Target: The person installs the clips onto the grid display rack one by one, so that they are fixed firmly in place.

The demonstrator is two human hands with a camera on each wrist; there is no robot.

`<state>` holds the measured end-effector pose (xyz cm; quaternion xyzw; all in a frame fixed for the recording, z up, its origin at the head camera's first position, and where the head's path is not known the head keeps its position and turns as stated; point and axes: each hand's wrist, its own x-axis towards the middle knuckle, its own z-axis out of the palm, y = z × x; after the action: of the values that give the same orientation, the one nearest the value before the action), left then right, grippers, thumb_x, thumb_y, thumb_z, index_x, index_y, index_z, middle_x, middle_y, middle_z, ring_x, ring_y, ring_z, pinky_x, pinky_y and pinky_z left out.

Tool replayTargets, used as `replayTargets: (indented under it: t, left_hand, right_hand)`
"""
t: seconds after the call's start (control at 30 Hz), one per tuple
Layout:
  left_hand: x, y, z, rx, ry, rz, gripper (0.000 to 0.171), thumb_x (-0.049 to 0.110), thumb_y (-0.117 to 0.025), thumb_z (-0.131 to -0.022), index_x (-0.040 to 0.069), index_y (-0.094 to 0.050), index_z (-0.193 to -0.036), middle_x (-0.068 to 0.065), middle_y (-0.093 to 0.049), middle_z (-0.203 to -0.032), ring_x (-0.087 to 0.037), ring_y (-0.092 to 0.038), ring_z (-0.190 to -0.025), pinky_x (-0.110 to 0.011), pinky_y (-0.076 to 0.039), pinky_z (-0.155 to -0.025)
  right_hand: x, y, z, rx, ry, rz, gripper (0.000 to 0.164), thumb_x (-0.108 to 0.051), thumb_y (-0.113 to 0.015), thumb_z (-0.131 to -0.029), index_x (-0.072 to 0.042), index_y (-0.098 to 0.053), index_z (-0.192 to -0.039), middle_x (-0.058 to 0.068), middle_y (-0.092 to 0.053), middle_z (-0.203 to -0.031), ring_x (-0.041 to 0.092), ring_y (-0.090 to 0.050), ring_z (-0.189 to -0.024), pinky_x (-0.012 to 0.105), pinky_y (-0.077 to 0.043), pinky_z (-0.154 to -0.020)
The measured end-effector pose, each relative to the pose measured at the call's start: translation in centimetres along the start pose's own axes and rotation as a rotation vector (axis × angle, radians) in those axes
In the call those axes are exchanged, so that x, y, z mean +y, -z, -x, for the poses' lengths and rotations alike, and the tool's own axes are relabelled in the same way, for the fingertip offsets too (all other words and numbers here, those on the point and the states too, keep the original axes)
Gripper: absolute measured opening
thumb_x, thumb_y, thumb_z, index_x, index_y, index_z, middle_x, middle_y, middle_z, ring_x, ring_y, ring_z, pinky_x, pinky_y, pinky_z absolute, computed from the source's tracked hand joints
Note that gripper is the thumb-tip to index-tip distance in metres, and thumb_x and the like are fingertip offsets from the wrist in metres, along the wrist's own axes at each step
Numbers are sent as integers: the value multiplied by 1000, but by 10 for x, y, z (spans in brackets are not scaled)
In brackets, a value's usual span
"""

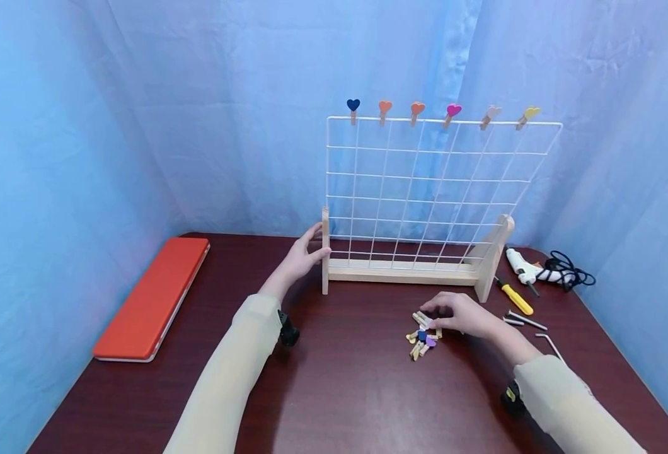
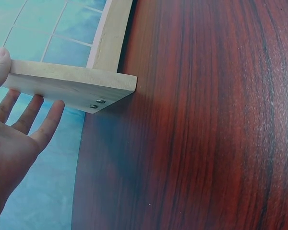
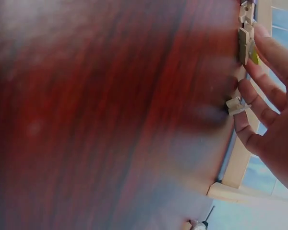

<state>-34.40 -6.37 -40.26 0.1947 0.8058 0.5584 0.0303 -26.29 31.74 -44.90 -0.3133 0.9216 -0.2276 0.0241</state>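
A white wire grid [image 1: 425, 189] stands in a wooden stand [image 1: 402, 272]. My left hand [image 1: 300, 255] holds the stand's left side panel, thumb at the front edge and fingers along the outer face. In the left wrist view, the left hand [image 2: 19, 134] has its fingertips against the panel [image 2: 62, 86]. My right hand [image 1: 461, 314] bends over a small pile of heart clothespins [image 1: 421, 337], thumb and forefinger apart. In the right wrist view, a clothespin [image 3: 245, 45] with a yellow heart lies by the thumb and forefinger; another clothespin [image 3: 234, 106] is beside the lower fingers.
Several heart clothespins, including a navy one [image 1: 353, 106] and a yellow one [image 1: 531, 113], line the grid's top wire. At right lie a glue gun [image 1: 529, 270], a yellow screwdriver [image 1: 515, 297], bolts [image 1: 527, 320] and a hex key [image 1: 551, 343]. A red case [image 1: 155, 296] rests at left.
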Motion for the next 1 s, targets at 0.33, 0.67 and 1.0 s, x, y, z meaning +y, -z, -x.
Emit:
replayTargets:
  t: [0.33,0.67,1.0]
  left_hand:
    - [16,4,8,-7,-12,-4,66,22,-55,-88,16,-18,-143,-12,-29,-142,-28,-38,-123,-40,-51,-80]
    - [11,4,7,-20,-19,37,68,20,-56,-88,13,-17,-143,-14,-28,-142,-32,-37,-122,-41,-50,-80]
    - [-13,-2,-7,16,-14,25,68,29,-58,-86,25,-21,-142,-4,-32,-141,-23,-42,-120,-36,-52,-77]
  right_hand:
    - [-5,-2,-9,25,-24,57,9,-21,-69,-78,-23,-69,-86,-12,-63,-83,7,-55,-75,26,-46,-66]
    - [-21,29,-8,136,-27,-8,6,-21,-67,-80,-19,-66,-86,-14,-63,-79,2,-55,-69,21,-46,-60]
    - [-67,144,8,368,-87,31,14,-20,-58,-87,-15,-64,-99,-2,-62,-91,11,-61,-62,21,-49,-55]
